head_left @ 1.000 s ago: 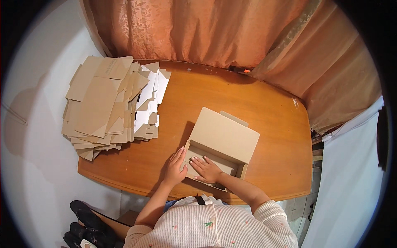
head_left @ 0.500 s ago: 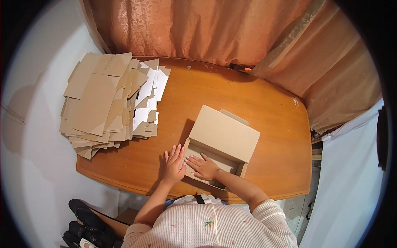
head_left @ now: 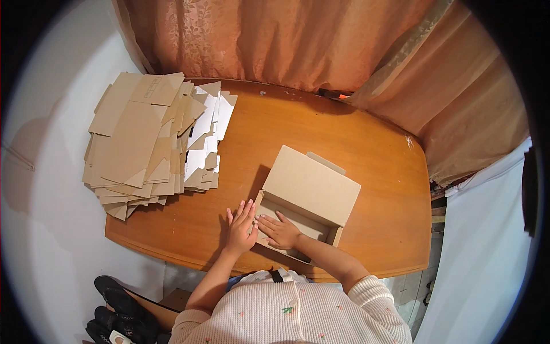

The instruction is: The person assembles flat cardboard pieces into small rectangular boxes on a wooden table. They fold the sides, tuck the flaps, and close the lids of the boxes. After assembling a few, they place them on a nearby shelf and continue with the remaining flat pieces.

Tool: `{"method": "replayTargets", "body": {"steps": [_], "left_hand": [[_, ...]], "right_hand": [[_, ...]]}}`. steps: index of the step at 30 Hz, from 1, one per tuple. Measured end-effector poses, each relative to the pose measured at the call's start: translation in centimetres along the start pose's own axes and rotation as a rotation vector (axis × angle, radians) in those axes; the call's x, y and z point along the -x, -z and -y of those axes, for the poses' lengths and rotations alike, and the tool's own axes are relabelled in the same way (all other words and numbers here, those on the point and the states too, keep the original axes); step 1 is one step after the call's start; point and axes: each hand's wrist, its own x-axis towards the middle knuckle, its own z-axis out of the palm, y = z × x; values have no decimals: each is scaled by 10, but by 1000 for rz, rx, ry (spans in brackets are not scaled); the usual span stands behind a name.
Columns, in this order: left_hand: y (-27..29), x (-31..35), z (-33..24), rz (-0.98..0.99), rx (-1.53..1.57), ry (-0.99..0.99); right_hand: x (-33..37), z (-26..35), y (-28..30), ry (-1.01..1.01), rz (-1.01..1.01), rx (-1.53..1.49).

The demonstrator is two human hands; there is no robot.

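A brown cardboard box point(head_left: 314, 182) stands near the table's front edge with its lid raised and leaning away from me. My left hand point(head_left: 240, 228) lies flat along the outside of the box's left end wall, fingers stretched out. Inside the box, my right hand point(head_left: 280, 231) presses with extended fingers toward that same left wall. The wall is between the two hands. My right forearm crosses over the front wall and hides part of it and of the box floor.
A tall, uneven stack of flattened cardboard boxes point(head_left: 134, 137), some with white faces, sits at the table's left. Orange-brown curtains point(head_left: 286, 40) hang behind the wooden table point(head_left: 378, 155). A white cloth point(head_left: 487, 246) hangs at the right; dark shoes point(head_left: 123, 307) are at lower left.
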Motion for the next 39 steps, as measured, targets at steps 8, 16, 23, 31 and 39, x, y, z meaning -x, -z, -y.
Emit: {"method": "replayTargets", "body": {"steps": [8,16,23,31,39], "left_hand": [[3,0,0,25,37,-19],[23,21,-9,128,-91,83],[42,52,-26,112,-168,272],[59,35,-44,32,-283,33],[-6,-36,-79,777,-188,-584]], "right_hand": [[-5,0,1,8,74,21],[-3,27,26,-158,41,-42],[49,69,98,-334,-230,35],[123,91,82,-801,-459,-89],[131,97,28,-868,-665,-144]]}}
